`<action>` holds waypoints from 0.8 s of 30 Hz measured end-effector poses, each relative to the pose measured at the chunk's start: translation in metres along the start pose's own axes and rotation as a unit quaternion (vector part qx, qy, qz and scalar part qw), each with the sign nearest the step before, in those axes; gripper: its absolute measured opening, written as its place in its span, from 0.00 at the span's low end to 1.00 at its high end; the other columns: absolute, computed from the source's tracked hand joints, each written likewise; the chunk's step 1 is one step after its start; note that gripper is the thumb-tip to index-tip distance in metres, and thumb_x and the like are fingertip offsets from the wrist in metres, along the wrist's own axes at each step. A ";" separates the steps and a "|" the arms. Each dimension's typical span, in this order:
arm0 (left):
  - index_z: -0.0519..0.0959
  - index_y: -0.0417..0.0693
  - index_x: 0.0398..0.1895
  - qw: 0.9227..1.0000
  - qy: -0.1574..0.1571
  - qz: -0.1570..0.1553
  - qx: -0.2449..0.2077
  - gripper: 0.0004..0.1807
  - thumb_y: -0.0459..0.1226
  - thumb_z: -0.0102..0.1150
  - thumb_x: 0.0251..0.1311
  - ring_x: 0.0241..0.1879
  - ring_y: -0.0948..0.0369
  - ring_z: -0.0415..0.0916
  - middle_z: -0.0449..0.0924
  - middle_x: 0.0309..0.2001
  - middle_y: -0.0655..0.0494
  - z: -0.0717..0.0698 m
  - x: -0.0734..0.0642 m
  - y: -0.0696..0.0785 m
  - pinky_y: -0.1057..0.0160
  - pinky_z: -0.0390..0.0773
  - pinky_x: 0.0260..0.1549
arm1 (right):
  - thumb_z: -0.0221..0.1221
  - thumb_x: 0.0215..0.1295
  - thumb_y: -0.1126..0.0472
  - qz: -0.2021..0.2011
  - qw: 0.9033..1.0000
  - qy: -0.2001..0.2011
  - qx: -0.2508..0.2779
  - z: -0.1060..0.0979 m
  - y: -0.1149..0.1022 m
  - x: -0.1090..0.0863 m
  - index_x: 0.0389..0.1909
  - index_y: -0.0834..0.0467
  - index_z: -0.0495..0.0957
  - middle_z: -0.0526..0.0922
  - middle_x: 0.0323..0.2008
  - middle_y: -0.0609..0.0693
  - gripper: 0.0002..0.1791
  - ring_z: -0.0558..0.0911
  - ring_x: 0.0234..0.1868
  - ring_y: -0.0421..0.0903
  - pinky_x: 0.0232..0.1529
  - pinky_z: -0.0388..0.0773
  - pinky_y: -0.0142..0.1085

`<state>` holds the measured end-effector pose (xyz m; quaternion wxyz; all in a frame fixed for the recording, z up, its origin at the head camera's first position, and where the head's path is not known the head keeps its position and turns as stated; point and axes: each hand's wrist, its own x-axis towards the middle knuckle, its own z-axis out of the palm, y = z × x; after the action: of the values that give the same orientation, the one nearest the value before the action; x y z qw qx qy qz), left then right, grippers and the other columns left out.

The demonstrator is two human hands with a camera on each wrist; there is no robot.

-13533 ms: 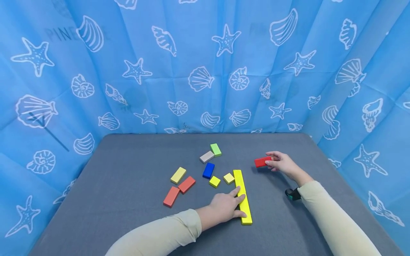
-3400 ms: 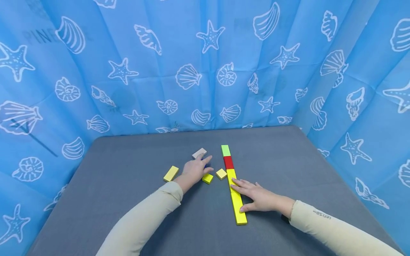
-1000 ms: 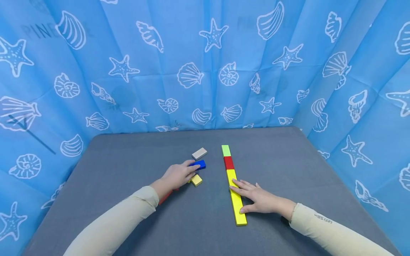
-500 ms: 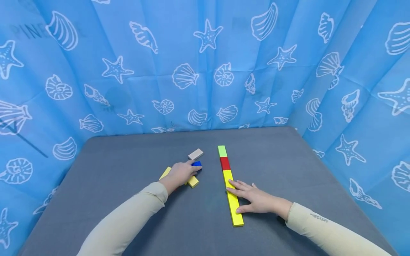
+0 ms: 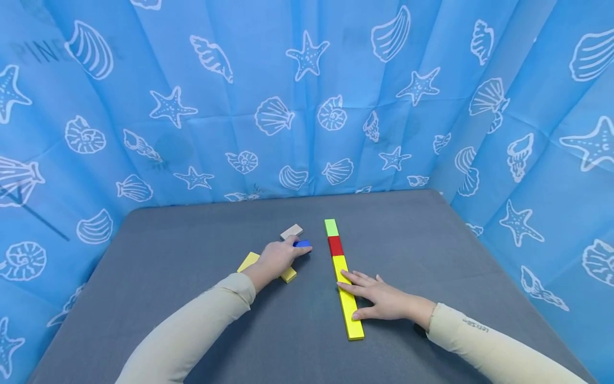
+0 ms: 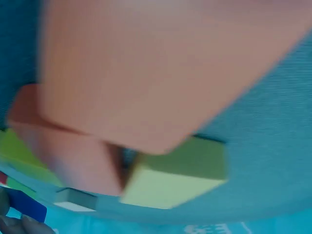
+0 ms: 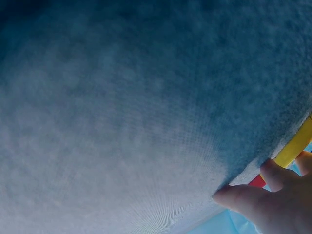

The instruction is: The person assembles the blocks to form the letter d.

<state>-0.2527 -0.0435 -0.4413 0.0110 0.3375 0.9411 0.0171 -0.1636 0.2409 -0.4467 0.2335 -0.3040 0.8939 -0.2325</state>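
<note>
In the head view my left hand (image 5: 275,260) pinches a small blue block (image 5: 302,244) between fingers and thumb, left of the row of blocks. The left wrist view also shows the blue block (image 6: 27,204) at its lower left, at the fingertips. My right hand (image 5: 386,298) rests with spread, straight fingers on a long yellow block (image 5: 352,325). A red block (image 5: 336,246) meets the yellow block's far end, and a light green block (image 5: 331,228) lies beyond the red one, all in one line.
Behind my left hand lies a beige block (image 5: 291,231). A pale yellow block (image 5: 248,260) and a small yellow block (image 5: 289,276) show beside the left wrist. Orange-red blocks (image 6: 83,161) appear in the left wrist view. A blue curtain (image 5: 307,133) stands round the grey table (image 5: 408,224).
Earlier, red and green blocks joined the long yellow block's far end, and a small yellow block went left. In the last half second my left hand moved slightly right with the blue block.
</note>
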 end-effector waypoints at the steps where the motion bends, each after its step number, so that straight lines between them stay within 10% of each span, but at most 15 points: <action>1: 0.73 0.67 0.66 1.000 0.005 0.003 -0.010 0.26 0.34 0.55 0.69 0.40 0.57 0.78 0.72 0.59 0.49 0.000 0.001 0.003 0.61 0.79 0.37 | 0.57 0.65 0.38 0.000 1.000 0.000 0.000 0.000 0.000 0.000 0.75 0.51 0.58 0.48 0.76 0.53 0.41 0.47 0.74 0.61 0.59 0.43 0.73; 12: 0.75 0.68 0.64 1.000 -0.016 0.020 -0.010 0.23 0.42 0.59 0.66 0.38 0.59 0.77 0.76 0.53 0.51 0.009 0.016 0.033 0.65 0.78 0.38 | 0.56 0.65 0.38 -0.007 1.000 0.004 -0.003 0.000 0.001 0.000 0.75 0.50 0.58 0.48 0.76 0.53 0.41 0.47 0.74 0.61 0.59 0.43 0.73; 24: 0.75 0.67 0.64 0.999 -0.030 0.001 0.027 0.23 0.47 0.60 0.65 0.33 0.61 0.75 0.78 0.45 0.51 0.007 0.014 0.030 0.65 0.77 0.31 | 0.57 0.65 0.39 -0.003 1.000 0.001 -0.006 0.000 -0.001 0.001 0.74 0.50 0.59 0.49 0.76 0.54 0.40 0.48 0.74 0.61 0.59 0.43 0.74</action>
<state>-0.2447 -0.0115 -0.4474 0.0303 0.3389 0.9401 -0.0182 -0.1641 0.2394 -0.4465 0.2305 -0.3076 0.8946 -0.2279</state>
